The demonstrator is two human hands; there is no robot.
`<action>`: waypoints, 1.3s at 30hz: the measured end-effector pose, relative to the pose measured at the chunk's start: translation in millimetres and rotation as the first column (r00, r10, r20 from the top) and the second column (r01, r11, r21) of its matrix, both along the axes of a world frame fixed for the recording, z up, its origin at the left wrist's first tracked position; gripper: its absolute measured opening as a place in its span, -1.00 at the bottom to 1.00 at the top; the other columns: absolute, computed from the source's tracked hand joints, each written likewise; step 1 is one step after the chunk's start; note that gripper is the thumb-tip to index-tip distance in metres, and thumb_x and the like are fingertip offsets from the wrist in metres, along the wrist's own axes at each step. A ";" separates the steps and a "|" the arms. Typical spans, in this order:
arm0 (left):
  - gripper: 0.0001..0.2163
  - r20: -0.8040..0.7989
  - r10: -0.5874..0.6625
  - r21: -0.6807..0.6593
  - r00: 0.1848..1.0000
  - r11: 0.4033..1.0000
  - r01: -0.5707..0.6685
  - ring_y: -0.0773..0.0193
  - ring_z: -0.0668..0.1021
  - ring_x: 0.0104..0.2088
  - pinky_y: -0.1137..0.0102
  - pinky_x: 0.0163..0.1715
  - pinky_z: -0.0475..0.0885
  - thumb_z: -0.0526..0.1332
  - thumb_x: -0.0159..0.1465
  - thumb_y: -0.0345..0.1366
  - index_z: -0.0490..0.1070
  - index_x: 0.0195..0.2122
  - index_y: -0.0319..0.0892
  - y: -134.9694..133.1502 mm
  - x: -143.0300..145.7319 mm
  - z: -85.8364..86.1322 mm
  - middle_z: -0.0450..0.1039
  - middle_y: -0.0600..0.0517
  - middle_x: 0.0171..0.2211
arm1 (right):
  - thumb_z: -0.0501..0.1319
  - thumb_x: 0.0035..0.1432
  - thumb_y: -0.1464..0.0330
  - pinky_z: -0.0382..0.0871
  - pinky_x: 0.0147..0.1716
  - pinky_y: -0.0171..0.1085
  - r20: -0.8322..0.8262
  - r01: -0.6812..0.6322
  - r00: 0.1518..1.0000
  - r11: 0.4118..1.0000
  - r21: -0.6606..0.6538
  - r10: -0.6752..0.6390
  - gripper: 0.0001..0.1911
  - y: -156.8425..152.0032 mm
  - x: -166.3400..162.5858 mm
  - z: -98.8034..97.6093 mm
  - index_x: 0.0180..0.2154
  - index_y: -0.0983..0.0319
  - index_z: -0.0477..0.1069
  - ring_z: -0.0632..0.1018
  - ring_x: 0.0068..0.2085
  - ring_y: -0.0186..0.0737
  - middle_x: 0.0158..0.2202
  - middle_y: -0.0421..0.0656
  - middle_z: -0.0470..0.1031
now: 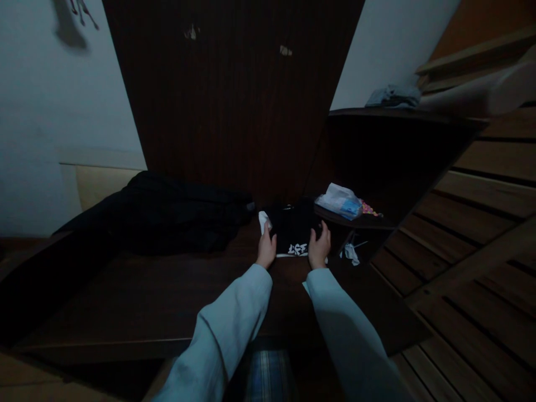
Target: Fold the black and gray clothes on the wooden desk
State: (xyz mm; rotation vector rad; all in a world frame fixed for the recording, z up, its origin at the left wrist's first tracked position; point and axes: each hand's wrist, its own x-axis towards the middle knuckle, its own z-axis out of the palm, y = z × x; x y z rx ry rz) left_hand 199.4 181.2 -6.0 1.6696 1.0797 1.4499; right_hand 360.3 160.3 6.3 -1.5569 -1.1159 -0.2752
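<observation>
A folded black garment (288,229) with white lettering along its near edge lies on the dark wooden desk (167,296). My left hand (267,249) grips its left side, where a white piece (263,219) sticks out by the fingers. On the opposite side, my right hand (320,247) has its fingers curled on the garment's edge. Parts of the fingers are lost against the dark cloth. Both forearms wear pale sleeves.
Dark clothing (176,212) is heaped at the back left of the desk. On the right, a shelf unit (404,114) holds a plastic packet (341,201), with crumpled white paper (350,252) below. Folded cloth (393,96) rests on top. Wooden slats (481,268) stand far right.
</observation>
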 end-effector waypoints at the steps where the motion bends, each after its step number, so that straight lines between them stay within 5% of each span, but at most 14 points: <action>1: -0.49 0.013 0.012 -0.063 1.000 0.998 -0.011 0.15 0.26 0.11 0.24 0.10 0.12 0.02 0.18 -0.41 -0.04 0.17 -0.31 1.7 -2.6 -1.3 0.18 -0.21 0.10 | -0.02 0.08 0.23 0.18 -0.07 -0.14 -0.017 0.013 1.000 0.999 -0.051 -0.014 -0.47 2.6 1.8 -3.5 0.04 0.39 0.15 0.34 -0.05 -0.06 -0.08 0.11 0.31; 5: -0.46 0.064 0.032 -0.143 0.997 0.989 -0.023 0.19 0.18 0.15 0.29 0.12 0.07 0.04 0.20 -0.32 -0.11 0.18 -0.30 4.1 -16.6 -4.0 0.04 -0.20 0.17 | 0.05 -0.01 0.22 0.14 -0.07 -0.05 -0.061 0.100 0.992 0.976 -0.193 -0.114 -0.43 4.8 5.4 -12.0 0.02 0.40 0.18 0.31 -0.03 0.05 -0.08 0.15 0.31; 9: -0.56 -0.014 0.003 -0.088 1.000 0.996 -0.004 0.22 0.24 0.11 0.29 0.11 0.08 0.05 0.17 -0.38 0.10 0.11 -0.26 3.6 -30.1 -5.4 0.17 -0.15 0.11 | 0.02 0.02 0.24 0.08 -0.03 -0.01 0.094 0.129 0.988 0.986 -0.103 -0.119 -0.49 -4.2 -1.4 -5.2 0.01 0.31 0.21 0.23 0.05 0.05 0.02 0.10 0.24; 13: -0.66 -0.142 -0.037 -0.096 0.989 0.995 0.024 0.21 0.30 0.07 0.27 0.10 0.11 0.02 0.16 -0.41 0.28 -0.01 -0.25 4.0 -37.5 -7.2 0.27 -0.13 0.04 | -0.04 0.09 0.30 0.05 0.03 -0.07 0.356 -0.127 0.924 0.990 -0.064 0.142 -0.53 -12.1 -21.2 2.5 0.05 0.28 0.17 0.27 0.06 -0.12 0.03 0.01 0.28; 16: -0.63 -0.207 -0.025 -0.066 0.978 0.998 0.012 0.19 0.31 0.06 0.25 0.08 0.15 0.02 0.15 -0.42 0.23 0.02 -0.28 2.9 -42.6 -6.9 0.27 -0.16 0.04 | -0.04 0.12 0.28 0.02 0.06 -0.07 0.468 -0.286 0.805 0.930 -0.232 0.364 -0.56 -13.2 -36.8 -1.2 0.04 0.25 0.20 0.29 0.05 -0.15 -0.01 -0.05 0.35; 19: -0.59 -0.280 0.026 0.047 0.960 0.999 -0.013 0.19 0.33 0.03 0.25 0.05 0.20 0.02 0.15 -0.43 0.17 0.05 -0.30 0.2 -55.3 -4.3 0.26 -0.18 0.02 | -0.04 0.14 0.23 0.08 0.03 -0.10 0.431 -0.273 0.788 0.877 -0.395 0.439 -0.61 -11.7 -45.2 -6.2 -0.07 0.24 0.33 0.36 0.00 -0.15 -0.07 -0.06 0.41; 24: -0.61 -0.403 0.150 0.260 0.903 0.965 -0.044 0.22 0.34 0.00 0.27 0.02 0.22 0.00 0.15 -0.43 0.17 0.03 -0.26 -3.5 -105.1 3.4 0.28 -0.13 -0.03 | -0.04 0.14 0.20 0.26 -0.27 -0.25 0.257 -0.069 0.932 0.824 -0.562 0.254 -0.62 -8.2 -55.6 1.7 -0.22 0.23 0.45 0.50 -0.26 -0.15 -0.31 -0.04 0.52; 29: -0.58 -0.459 0.425 0.377 0.780 0.888 -0.262 0.14 0.29 0.04 0.22 0.03 0.19 0.09 0.11 -0.36 0.18 0.04 -0.22 -1.6 -172.6 12.5 0.27 -0.12 0.00 | -0.06 0.14 0.29 0.19 -0.33 -0.27 0.263 0.119 0.964 0.822 -0.556 0.038 -0.64 -6.3 -73.5 8.2 -0.30 0.27 0.47 0.49 -0.34 -0.14 -0.44 -0.01 0.51; 32: -0.61 -0.503 0.491 0.252 0.711 0.871 -0.422 0.02 0.30 0.03 0.15 0.02 0.17 0.19 0.03 -0.30 0.31 -0.07 -0.23 2.7 -203.6 14.6 0.31 -0.16 -0.02 | -0.05 0.12 0.34 0.16 -0.32 -0.28 0.263 0.101 0.964 0.848 -0.519 0.046 -0.67 -6.6 -75.8 5.4 -0.32 0.28 0.46 0.48 -0.33 -0.17 -0.42 -0.03 0.50; 34: -0.72 -0.478 0.444 0.124 0.757 0.888 -0.443 0.02 0.34 0.00 0.16 0.02 0.17 0.20 0.01 -0.38 0.41 -0.21 -0.20 6.4 -215.7 14.1 0.38 -0.13 -0.07 | -0.05 0.11 0.35 0.15 -0.32 -0.29 0.246 0.077 0.968 0.861 -0.503 0.057 -0.68 -6.7 -73.9 2.7 -0.33 0.28 0.46 0.46 -0.34 -0.18 -0.41 -0.04 0.49; 37: -0.79 -0.202 0.412 -0.082 0.889 0.897 -0.434 0.09 0.42 -0.07 0.23 0.01 0.20 0.15 -0.02 -0.49 0.46 -0.36 -0.18 12.0 -222.8 13.7 0.47 -0.06 -0.20 | -0.03 0.10 0.34 0.14 -0.31 -0.28 0.220 0.054 0.974 0.883 -0.466 0.057 -0.70 -5.6 -70.5 -1.2 -0.34 0.27 0.44 0.44 -0.32 -0.17 -0.39 -0.04 0.48; 39: -0.82 -0.031 0.457 -0.182 0.889 0.872 -0.455 0.11 0.45 -0.12 0.25 -0.04 0.26 0.12 0.01 -0.46 0.46 -0.36 -0.21 15.0 -225.0 16.0 0.49 -0.06 -0.26 | -0.02 0.08 0.34 0.14 -0.28 -0.26 0.212 0.043 0.976 0.903 -0.428 0.054 -0.72 -4.3 -69.0 -3.4 -0.33 0.27 0.43 0.43 -0.29 -0.15 -0.37 -0.04 0.47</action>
